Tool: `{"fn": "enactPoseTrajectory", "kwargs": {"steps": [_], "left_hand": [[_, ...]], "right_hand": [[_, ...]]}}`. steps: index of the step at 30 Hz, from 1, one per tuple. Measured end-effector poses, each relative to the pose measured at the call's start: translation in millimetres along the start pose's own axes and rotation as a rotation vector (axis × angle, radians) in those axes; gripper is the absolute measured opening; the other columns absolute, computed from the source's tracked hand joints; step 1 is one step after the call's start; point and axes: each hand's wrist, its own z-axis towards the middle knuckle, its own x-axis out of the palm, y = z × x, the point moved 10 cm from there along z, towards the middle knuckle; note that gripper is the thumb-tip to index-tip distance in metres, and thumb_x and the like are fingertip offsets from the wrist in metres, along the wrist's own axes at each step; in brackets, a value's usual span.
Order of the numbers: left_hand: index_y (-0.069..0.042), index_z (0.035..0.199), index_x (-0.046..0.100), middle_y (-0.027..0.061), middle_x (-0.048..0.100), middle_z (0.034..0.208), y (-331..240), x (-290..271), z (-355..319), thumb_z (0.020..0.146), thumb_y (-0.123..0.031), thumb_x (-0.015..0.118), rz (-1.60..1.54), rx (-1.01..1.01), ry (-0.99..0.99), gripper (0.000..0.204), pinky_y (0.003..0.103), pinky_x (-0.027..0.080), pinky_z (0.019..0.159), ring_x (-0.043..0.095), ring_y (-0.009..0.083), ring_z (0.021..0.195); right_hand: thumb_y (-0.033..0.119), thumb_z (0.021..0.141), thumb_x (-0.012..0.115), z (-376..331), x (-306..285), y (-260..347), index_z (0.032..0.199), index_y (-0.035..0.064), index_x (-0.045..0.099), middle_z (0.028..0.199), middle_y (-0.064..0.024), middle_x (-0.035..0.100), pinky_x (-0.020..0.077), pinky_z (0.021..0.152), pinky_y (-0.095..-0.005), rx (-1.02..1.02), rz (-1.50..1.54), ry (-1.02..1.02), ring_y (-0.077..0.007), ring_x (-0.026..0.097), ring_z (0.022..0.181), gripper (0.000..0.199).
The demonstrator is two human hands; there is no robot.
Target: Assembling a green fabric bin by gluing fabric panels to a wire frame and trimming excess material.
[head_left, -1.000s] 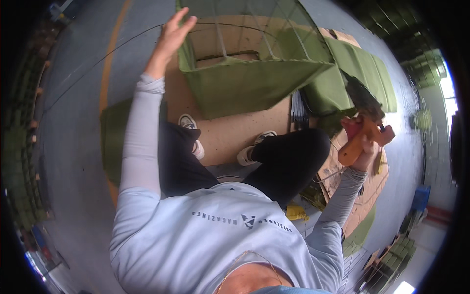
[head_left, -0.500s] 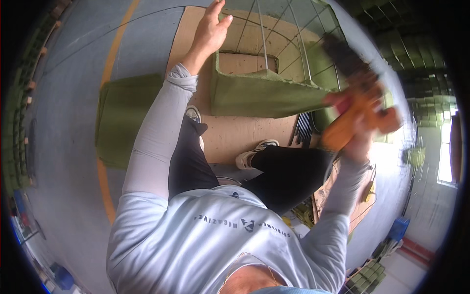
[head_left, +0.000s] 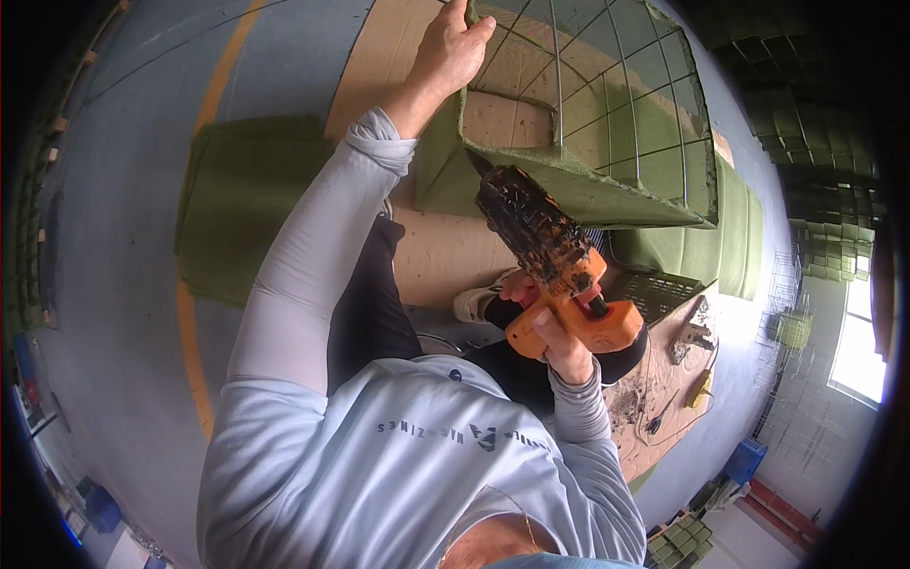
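Observation:
My right hand (head_left: 561, 343) grips an orange hot glue gun (head_left: 569, 308), whose front half is crusted with dark residue. The gun's tip points up and left, close to the near left corner of a green fabric box (head_left: 531, 185) with a wire grid (head_left: 616, 95) across it. At the box's left edge, my left hand (head_left: 453, 52) is closed on the fabric rim, thumb on top; part of its fingers is cut off by the picture's upper edge.
Folded green fabric (head_left: 246, 204) lies on the floor at left. Cardboard (head_left: 445, 256) is spread under the box. At right, a stained board (head_left: 654, 408) bears a cord and a yellow item (head_left: 701, 387). More green fabric (head_left: 720, 223) sits beside the box.
The glue gun has swung from the box's right side leftward and down to its near left corner. My left hand, thumb and finger apart before, is now on the rim; the box sits further right.

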Motion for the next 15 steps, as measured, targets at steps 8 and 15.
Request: {"fn": "enactPoseTrajectory", "kwargs": {"steps": [8,15], "left_hand": [[0.005,0.142,0.028,0.0269,0.033,0.145,2.5,0.8,1.1,0.096,-0.031,0.047,0.008,0.011,-0.013,0.062,0.04,0.029,0.111,0.033,0.0373,0.135],[0.004,0.142,0.029,0.027,0.034,0.145,4.6,1.6,1.2,0.096,-0.031,0.048,0.013,0.008,-0.019,0.061,0.04,0.03,0.11,0.034,0.0375,0.135]], "right_hand": [[0.013,0.087,0.063,2.0,-0.3,-4.5,0.099,0.001,0.058,0.092,-0.0059,0.058,0.0453,0.079,-0.0301,0.029,-0.06,-0.064,-0.0155,0.055,0.087,0.018],[0.016,0.088,0.063,0.9,-1.4,-2.9,0.098,0.0003,0.057,0.087,-0.0049,0.057,0.0454,0.076,-0.0294,0.02,-0.045,-0.101,-0.0143,0.054,0.082,0.02]]}}
